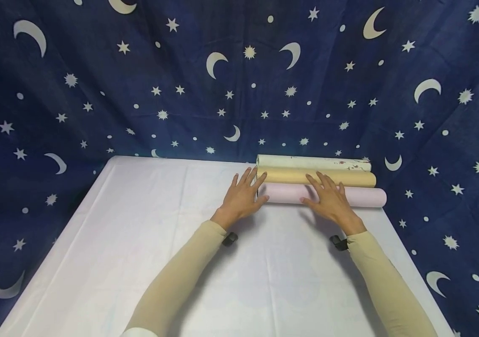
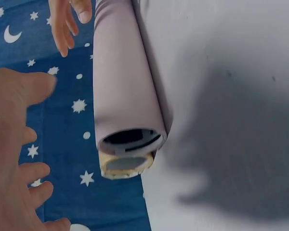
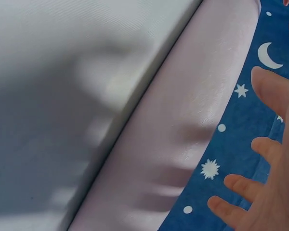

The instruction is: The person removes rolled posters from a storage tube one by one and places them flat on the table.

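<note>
Roll, pink (image 1: 365, 197); roll, yellow (image 1: 353, 179); roll, floral (image 1: 306, 162). Our left hand (image 1: 241, 196) and right hand (image 1: 330, 198) hover empty, fingers spread; left wrist view alone shows the pink roll's hollow end (image 2: 127, 140).

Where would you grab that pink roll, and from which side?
Probably around its body, toward both ends, coming from above and the near side. The pink roll is a long cylinder lying on its side. The yellow roll lies close behind, leaving little room there; in front is the white tabletop.
</note>
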Tool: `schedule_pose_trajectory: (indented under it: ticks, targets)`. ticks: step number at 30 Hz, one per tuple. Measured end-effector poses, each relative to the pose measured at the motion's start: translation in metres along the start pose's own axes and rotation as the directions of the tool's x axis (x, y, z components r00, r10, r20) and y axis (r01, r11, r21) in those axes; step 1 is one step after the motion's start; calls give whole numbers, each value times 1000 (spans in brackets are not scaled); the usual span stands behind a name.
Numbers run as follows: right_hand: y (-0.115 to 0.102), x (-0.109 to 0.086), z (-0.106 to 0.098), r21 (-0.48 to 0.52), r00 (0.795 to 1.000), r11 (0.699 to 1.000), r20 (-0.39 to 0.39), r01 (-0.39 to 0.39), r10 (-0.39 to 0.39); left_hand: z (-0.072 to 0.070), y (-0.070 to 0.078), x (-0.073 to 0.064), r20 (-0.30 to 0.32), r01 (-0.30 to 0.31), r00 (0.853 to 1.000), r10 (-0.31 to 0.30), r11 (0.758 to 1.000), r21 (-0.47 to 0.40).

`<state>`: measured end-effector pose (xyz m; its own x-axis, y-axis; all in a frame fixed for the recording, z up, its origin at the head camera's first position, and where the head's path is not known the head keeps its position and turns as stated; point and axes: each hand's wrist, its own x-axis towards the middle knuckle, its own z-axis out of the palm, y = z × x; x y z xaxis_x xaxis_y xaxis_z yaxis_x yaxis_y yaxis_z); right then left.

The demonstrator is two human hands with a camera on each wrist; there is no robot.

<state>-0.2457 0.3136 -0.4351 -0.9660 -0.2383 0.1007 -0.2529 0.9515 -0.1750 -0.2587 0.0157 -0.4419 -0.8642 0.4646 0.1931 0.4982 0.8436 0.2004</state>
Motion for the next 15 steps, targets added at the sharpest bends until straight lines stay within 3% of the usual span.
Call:
schedule_pose_trajectory:
  ticks: [8, 15]
  targets:
    - [10, 1, 3, 5, 1000, 1000, 5, -5, 5, 10, 15, 12, 26, -39, 999, 38, 998, 45]
    - [20, 1, 8, 3, 1000, 1000, 30, -10, 10, 27, 24, 23, 26, -41, 999, 39, 994, 97]
